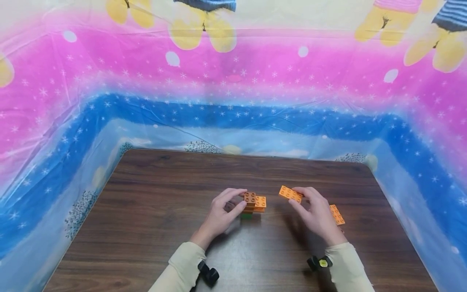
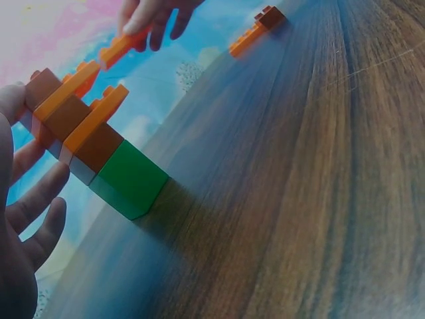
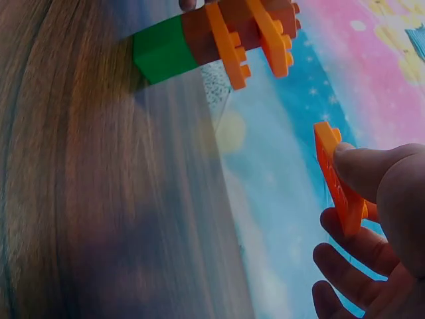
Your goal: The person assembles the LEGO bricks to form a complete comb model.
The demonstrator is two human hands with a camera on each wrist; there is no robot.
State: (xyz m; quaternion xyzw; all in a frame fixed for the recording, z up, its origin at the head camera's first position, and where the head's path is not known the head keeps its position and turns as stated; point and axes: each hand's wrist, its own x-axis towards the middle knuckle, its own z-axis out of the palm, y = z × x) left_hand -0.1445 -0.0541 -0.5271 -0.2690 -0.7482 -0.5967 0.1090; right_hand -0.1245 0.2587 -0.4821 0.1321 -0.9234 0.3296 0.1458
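A tower of toy building bricks (image 1: pixel 249 198) stands upright on the table. It has a green brick (image 2: pixel 131 178) at the bottom, with brown bricks and thin orange bricks alternating above. The orange ones jut out to the right, towards the other hand. My left hand (image 1: pixel 218 215) holds the tower near its top, thumb in front and fingertips behind. Off to the right, my right hand (image 1: pixel 316 213) pinches a thin orange brick (image 1: pixel 290 194) between thumb and fingers. This brick (image 3: pixel 337 181) is in the air, apart from the tower, its studs facing up.
Beyond the right hand lies another thin orange brick (image 1: pixel 337 214) with a brown brick (image 2: pixel 270 16) joined to it. The dark wooden table (image 1: pixel 146 227) is bordered at the back and sides by a patterned cloth (image 1: pixel 233 89).
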